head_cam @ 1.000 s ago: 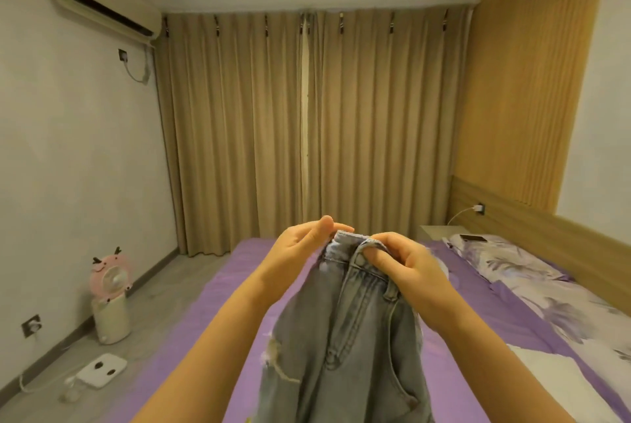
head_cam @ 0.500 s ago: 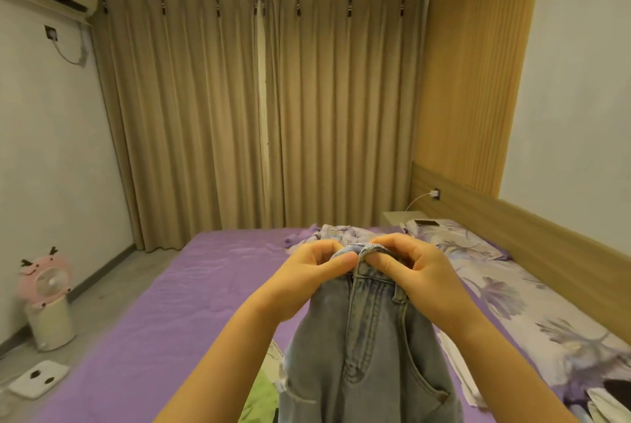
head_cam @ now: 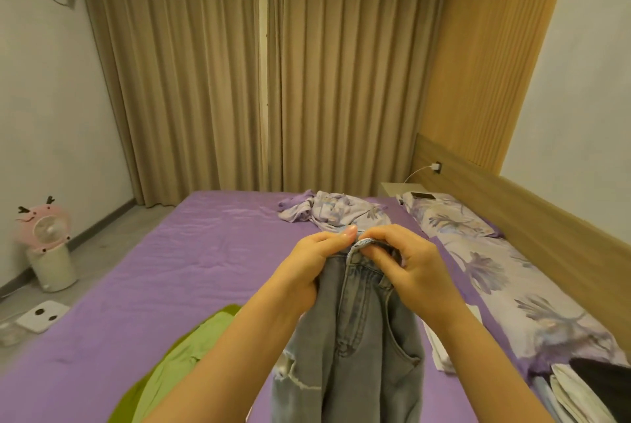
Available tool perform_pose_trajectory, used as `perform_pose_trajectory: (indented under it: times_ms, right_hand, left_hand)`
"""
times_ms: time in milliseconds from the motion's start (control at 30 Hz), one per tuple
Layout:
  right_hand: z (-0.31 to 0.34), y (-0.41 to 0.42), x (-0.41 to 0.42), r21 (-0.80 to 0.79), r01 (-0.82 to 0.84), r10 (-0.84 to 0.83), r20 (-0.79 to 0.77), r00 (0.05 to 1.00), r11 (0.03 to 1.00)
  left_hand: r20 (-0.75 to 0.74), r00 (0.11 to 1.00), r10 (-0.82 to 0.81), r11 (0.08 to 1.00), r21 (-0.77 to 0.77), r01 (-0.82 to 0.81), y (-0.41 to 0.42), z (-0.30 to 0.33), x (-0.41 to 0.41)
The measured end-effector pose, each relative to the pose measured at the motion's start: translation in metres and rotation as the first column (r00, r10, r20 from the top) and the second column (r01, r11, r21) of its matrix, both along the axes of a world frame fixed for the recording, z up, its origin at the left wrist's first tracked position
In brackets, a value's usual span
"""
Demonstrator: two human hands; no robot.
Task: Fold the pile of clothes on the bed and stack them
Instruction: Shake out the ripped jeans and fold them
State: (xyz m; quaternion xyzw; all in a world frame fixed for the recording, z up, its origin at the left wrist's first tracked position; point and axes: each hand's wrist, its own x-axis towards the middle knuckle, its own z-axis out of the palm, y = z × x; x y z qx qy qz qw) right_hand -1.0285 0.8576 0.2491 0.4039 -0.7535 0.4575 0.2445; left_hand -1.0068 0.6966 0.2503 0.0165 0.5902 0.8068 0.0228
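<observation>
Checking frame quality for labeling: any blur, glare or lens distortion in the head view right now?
Head view: dim, warm indoor light, no glare. Wide-angle bending shows on the tan pleated curtains. The left hand, right hand and faded grey-blue denim jeans are fairly sharp; the pink fan at the left edge looks soft.

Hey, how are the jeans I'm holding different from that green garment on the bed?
The jeans are faded grey-blue denim; the green garment is plain bright lime cloth. The jeans hang in the air, pinched at the waistband by the left hand and right hand; the green garment lies loose on the purple bed, touched by neither hand. The jeans have a frayed rip; the green garment shows none. Neither is folded yet.
</observation>
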Motion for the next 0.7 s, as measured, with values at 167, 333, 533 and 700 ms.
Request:
perform_pose_trajectory:
  times_ms: [167,333,533,700]
  right_hand:
    - [-0.016,-0.010,-0.001,0.013,-0.057,0.055,0.106,0.993,0.998]
    - [-0.036,-0.029,0.006,-0.064,0.015,-0.008,0.112,0.994,0.998]
    - [-0.034,-0.042,0.004,-0.040,0.118,-0.105,0.242,0.964,0.992]
    - [-0.023,-0.041,-0.013,-0.168,0.079,0.049,0.645,0.762,0.983]
  left_hand:
    - [0.108,0.993,0.050,0.998,-0.049,-0.045,-0.001,-0.012,-0.001]
    - [0.105,0.993,0.061,0.992,-0.112,-0.050,-0.012,-0.033,-0.003]
    - [-0.015,1.000,0.011,0.988,-0.153,-0.013,-0.031,-0.040,-0.012]
    - [-0.138,0.984,-0.113,0.941,-0.331,0.062,-0.050,-0.047,-0.019]
